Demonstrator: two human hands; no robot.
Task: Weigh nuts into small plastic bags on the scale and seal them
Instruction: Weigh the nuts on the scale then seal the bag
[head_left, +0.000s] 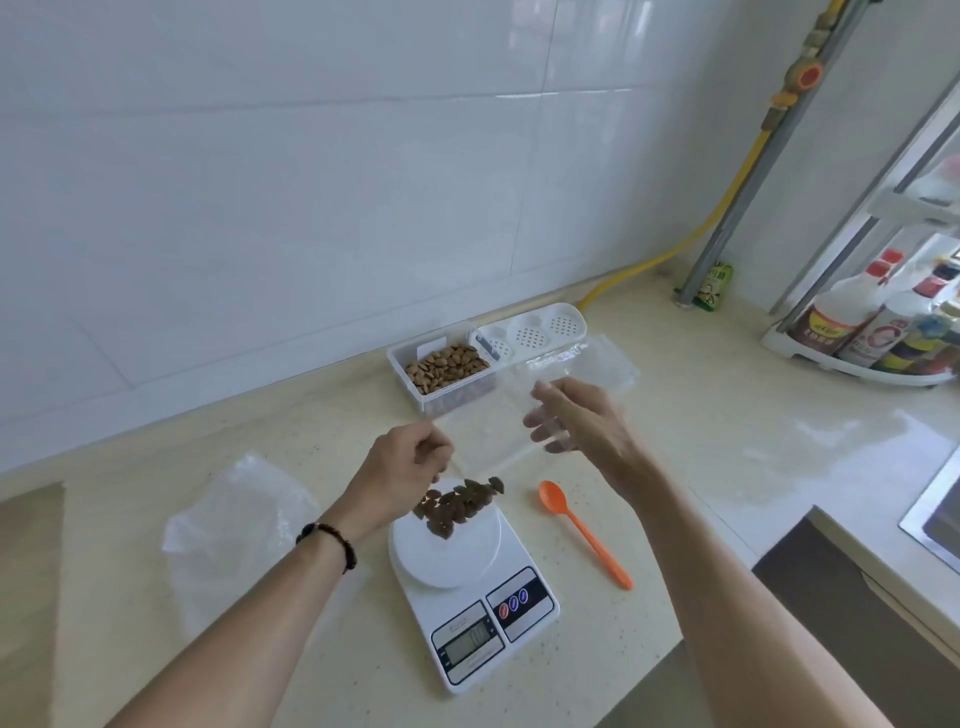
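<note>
A clear plastic bag (488, 441) hangs above the white digital scale (483, 597), with brown nuts (457, 506) gathered in its bottom, just over the round weighing plate. My left hand (400, 467) pinches the bag's upper left edge. At the bag's upper right, my right hand (587, 431) holds the edge with the thumb in front; its fingers show blurred through the plastic. A clear container of nuts (447, 366) stands behind, by the wall.
An orange spoon (582, 530) lies right of the scale. Crumpled clear plastic (234, 514) lies to the left, and more bags (597, 364) and a white perforated lid (535, 330) are behind. A rack of bottles (872, 332) stands far right, and a sink edge (935, 519) below it.
</note>
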